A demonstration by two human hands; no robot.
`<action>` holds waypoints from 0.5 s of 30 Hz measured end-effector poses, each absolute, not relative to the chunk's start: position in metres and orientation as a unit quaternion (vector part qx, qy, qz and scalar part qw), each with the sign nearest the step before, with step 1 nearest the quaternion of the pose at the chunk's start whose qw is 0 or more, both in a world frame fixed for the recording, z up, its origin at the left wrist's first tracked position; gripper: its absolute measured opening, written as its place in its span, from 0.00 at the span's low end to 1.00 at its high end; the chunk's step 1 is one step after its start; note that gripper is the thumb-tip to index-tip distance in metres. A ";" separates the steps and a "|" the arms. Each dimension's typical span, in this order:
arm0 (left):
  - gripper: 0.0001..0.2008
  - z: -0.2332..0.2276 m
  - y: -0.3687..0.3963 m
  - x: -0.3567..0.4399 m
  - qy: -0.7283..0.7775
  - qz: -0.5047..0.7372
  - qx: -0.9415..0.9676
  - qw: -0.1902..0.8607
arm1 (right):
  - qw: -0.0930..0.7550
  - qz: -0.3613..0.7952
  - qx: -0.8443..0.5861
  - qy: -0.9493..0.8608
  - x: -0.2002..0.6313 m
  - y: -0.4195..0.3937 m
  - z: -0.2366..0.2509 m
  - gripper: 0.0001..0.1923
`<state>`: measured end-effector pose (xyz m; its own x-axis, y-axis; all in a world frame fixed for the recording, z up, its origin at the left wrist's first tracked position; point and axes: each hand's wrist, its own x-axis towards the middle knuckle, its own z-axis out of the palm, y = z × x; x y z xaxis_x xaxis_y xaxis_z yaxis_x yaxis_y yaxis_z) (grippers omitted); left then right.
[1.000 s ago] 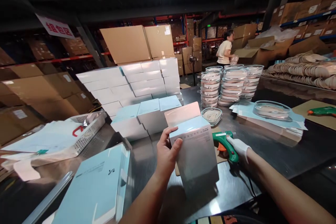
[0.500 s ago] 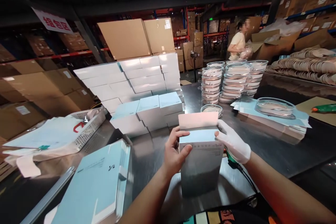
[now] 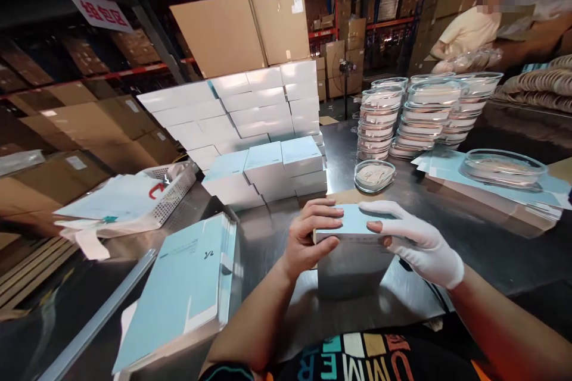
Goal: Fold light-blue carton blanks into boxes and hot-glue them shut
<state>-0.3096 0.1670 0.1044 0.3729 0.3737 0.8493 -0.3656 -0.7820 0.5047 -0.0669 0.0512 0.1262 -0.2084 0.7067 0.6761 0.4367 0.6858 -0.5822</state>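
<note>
A: Where is the box right now?

B: The small pale-blue box (image 3: 353, 238) stands upright on the steel worktop (image 3: 491, 250), right in front of the person and between both hands. Its top flap lies flat and closed.

A: And what are the hands doing?

B: The bare left hand (image 3: 310, 237) wraps the box's upper left corner, fingers curled over the top and thumb pressed on the near face. The right hand (image 3: 415, 238), in a white glove, lies over the top right edge, fingers spread flat on the lid. Both are closed loosely on the box, neither balled into a fist.

A: What sits around it?

B: Just left, a stack of flat blue sleeves (image 3: 179, 292) leans at the worktop's edge. Behind the box stands a low row of finished boxes (image 3: 268, 169), and behind that a taller wall of white boxes (image 3: 241, 107). A single clear lidded dish (image 3: 374, 174) sits just beyond the box, with stacks of clear dishes (image 3: 415, 116) further back. To the right, another dish (image 3: 500, 168) rests on blue sheets.

A: Anyone else there?

B: A person in a light shirt (image 3: 469, 33) stands far back on the right, among cardboard cartons.
</note>
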 end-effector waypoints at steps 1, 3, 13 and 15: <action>0.10 0.105 0.167 -0.311 -0.008 0.561 0.761 0.325 | 0.505 0.134 -0.367 -0.770 -0.066 0.052 0.127 0.15; 0.10 0.112 0.169 -0.316 -0.014 0.548 0.773 0.320 | 0.503 0.126 -0.355 -0.778 -0.067 0.055 0.126 0.16; 0.21 0.192 0.166 -0.359 0.219 0.297 0.912 0.181 | 0.388 0.147 -0.418 -0.808 -0.059 0.150 0.122 0.42; 0.25 0.186 0.171 -0.372 0.286 0.408 0.850 0.170 | 0.365 0.123 -0.592 -0.708 -0.029 0.185 0.124 0.32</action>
<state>-0.3715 0.1711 0.1863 0.5032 0.6251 0.5967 0.3469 -0.7785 0.5230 -0.0293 0.1845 0.1236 -0.0336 0.9278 0.3714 0.7482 0.2698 -0.6062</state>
